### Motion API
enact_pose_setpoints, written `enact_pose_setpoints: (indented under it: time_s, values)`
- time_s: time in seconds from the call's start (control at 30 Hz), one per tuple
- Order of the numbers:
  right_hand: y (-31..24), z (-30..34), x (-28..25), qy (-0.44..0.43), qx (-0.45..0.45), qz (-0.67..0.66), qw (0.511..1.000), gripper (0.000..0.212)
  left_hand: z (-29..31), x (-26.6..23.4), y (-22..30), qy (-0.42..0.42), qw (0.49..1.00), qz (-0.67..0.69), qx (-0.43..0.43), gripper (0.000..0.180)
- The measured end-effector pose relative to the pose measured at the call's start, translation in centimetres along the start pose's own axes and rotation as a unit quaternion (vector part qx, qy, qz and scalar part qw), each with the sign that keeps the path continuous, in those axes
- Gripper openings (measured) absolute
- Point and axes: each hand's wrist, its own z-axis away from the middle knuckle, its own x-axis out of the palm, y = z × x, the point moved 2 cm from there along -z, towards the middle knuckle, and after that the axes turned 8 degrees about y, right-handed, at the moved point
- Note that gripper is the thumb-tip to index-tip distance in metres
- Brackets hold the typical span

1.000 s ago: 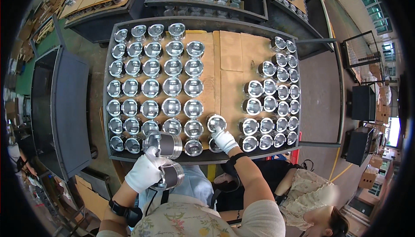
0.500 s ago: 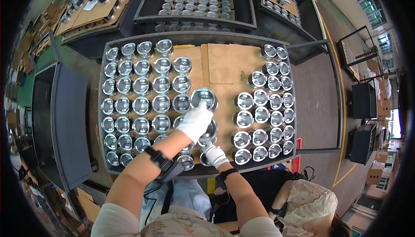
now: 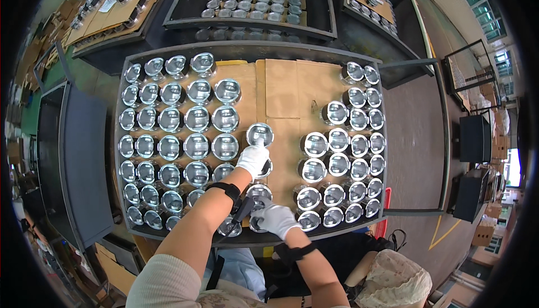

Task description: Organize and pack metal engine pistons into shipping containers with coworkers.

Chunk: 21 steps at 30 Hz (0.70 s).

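Note:
My left hand (image 3: pixel 254 160), in a white glove, has its fingers closed at the near edge of a shiny, round-topped metal piston (image 3: pixel 260 133). That piston is at the head of a column in the middle of the cardboard-lined tray. Another piston, just below it, is partly covered by the hand. My right hand (image 3: pixel 275 219), also gloved, is at the tray's near edge with its fingers apart. The fingers reach over the nearest pistons of the same column, beside one piston (image 3: pixel 258 194); whether they touch it cannot be made out.
Rows of pistons (image 3: pixel 197 118) fill the tray's left side, with more pistons (image 3: pixel 338 139) at the right. Dark metal bins (image 3: pixel 252 25) of pistons stand beyond, and a grey cart (image 3: pixel 84 156) at the left. A person in a light head covering (image 3: pixel 396 280) is close at the lower right.
The view has shifted a little. The piston at my left hand looks lower and slightly farther left. My right hand has moved left and nearer the front edge, its fingers more spread.

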Motion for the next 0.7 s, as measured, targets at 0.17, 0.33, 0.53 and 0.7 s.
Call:
enact_pose_setpoints:
  time_s: [0.17, 0.33, 0.53, 0.7]
  values:
    - [-0.6, -5.1, -11.9, 0.205, 0.153, -0.057, 0.965, 0.033, 0.9, -1.3, -2.2, 0.051, 0.992, -0.069, 0.096, 0.034]
    - [5.3, -14.3, -11.9, 0.281, 0.250, -0.014, 0.926, 0.042, 8.6, -8.7, 4.6, 0.085, 0.958, -0.089, 0.260, 0.033]
    - [6.9, -18.3, -11.3, 0.257, 0.213, -0.080, 0.939, 0.029, 17.2, -16.6, -1.6, 0.144, 0.980, 0.009, 0.135, 0.030]
    - [3.3, -19.5, -21.4, 0.382, 0.196, 0.021, 0.903, 0.029, 21.5, -18.2, -6.8, 0.224, 0.970, 0.017, 0.091, 0.027]
